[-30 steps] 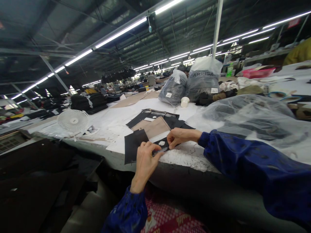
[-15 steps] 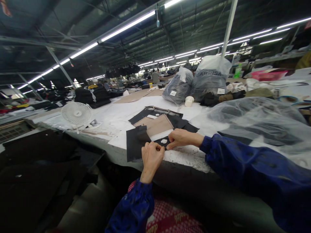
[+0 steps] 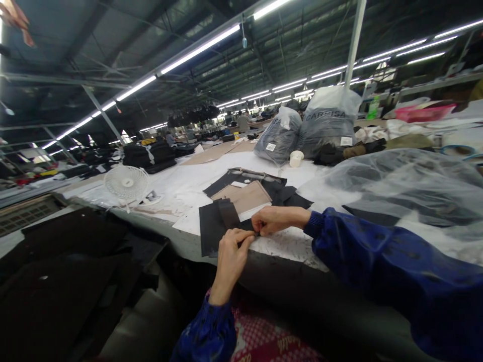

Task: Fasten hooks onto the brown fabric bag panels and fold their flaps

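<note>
At the table's near edge, my left hand (image 3: pixel 233 254) pinches the edge of a black fabric piece (image 3: pixel 215 229), thumb and forefinger together. Right beside it, my right hand (image 3: pixel 269 220) is closed on the same near edge, its fingertips almost touching the left ones. The black piece lies partly over a beige panel (image 3: pixel 245 197) with a white strip along its lower side. More black material (image 3: pixel 292 195) spreads behind and to the right. Whatever small part sits between my fingertips is hidden.
A white fan (image 3: pixel 127 182) stands left on the white-covered table (image 3: pixel 181 188). Two stuffed plastic bags (image 3: pixel 325 125) and a white paper cup (image 3: pixel 296 159) are behind. Clear plastic sheeting (image 3: pixel 411 186) lies right, near a pink basket (image 3: pixel 424 113). Dark sheets (image 3: pixel 68 281) are stacked low at left.
My right hand has moved slightly left and curled tighter, covering the white patch. My left fingers stretch further towards it along the edge. A brownish-black flap now shows on the piece.
</note>
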A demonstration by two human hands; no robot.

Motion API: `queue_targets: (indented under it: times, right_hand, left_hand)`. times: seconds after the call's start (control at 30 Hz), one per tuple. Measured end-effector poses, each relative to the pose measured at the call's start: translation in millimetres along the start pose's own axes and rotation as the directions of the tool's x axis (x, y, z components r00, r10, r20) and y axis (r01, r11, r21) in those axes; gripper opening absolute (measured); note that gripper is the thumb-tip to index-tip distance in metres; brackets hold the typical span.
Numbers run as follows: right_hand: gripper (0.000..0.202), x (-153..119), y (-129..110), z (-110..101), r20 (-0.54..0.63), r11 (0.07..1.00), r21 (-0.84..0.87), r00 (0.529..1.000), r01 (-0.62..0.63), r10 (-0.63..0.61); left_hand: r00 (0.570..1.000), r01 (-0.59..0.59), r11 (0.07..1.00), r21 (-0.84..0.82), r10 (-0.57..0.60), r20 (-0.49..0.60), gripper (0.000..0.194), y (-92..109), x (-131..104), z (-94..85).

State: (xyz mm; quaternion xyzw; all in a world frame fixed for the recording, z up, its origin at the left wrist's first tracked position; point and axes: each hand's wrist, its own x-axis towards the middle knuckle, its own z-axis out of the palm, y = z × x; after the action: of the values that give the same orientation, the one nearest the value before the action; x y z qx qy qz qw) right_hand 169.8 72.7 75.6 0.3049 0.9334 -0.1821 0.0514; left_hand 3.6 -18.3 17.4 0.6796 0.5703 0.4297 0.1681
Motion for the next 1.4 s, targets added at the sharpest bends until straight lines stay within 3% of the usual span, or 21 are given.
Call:
queue_targets:
  times: [0.07, 0.13, 0.2, 0.27, 0.5, 0.7, 0.93, 1.1, 1.2, 1.4]
  right_hand:
    - [0.026, 0, 5, 2, -0.007, 0.999, 0.048, 1.0, 0.009, -0.009]
    - [0.024, 0, 8, 4, -0.019, 0.996, 0.087, 1.0, 0.017, -0.015]
    - [0.022, 0, 10, 5, -0.035, 0.993, 0.116, 0.999, 0.023, -0.02]
    - [0.02, 1, 12, 6, -0.052, 0.99, 0.134, 0.998, 0.03, -0.023]
    - [0.012, 6, 17, 12, -0.081, 0.985, 0.167, 0.997, 0.032, -0.019]
    - [0.009, 6, 9, 14, -0.121, 0.996, 0.088, 0.993, -0.007, 0.018]
    - [0.034, 7, -11, 22, -0.21, 0.983, -0.094, 0.968, -0.158, 0.136]
    - [0.043, 12, -17, 21, -0.215, 0.969, -0.107, 0.956, -0.225, 0.198]
    - [0.04, 8, -8, 13, -0.17, 0.965, -0.093, 0.959, -0.244, 0.226]
    - [0.027, -28, 31, -1, -0.101, 0.942, -0.082, 0.943, -0.325, 0.317]
  left_hand:
    - [0.975, -0.046, 0.998, -0.05, 0.034, -0.219, 0.024, -6, -11, -3.5]
    - [0.95, -0.108, 0.993, 0.049, 0.117, -0.288, 0.025, -11, -19, -7.4]
    - [0.955, -0.145, 0.971, 0.189, 0.187, -0.231, 0.016, -14, -22, -9.5]
    - [0.968, -0.119, 0.955, 0.273, 0.172, -0.18, 0.004, -16, -20, -8.6]
    - [0.992, 0.094, 0.97, 0.225, -0.071, -0.108, 0.018, -13, -5, -4.1]
    - [0.985, 0.175, 0.935, 0.308, -0.165, -0.059, 0.02, -7, 4, -7.3]
    - [0.985, 0.17, 0.927, 0.335, -0.163, -0.05, 0.019, -9, 7, -6.2]
    - [0.987, 0.161, 0.915, 0.37, -0.158, -0.038, 0.02, -9, 10, -8.0]
    - [0.99, 0.137, 0.91, 0.391, -0.139, -0.022, 0.02, -1, 11, 1.1]
    - [0.998, 0.024, 0.913, 0.408, -0.044, 0.04, 0.019, 28, 12, 44.8]
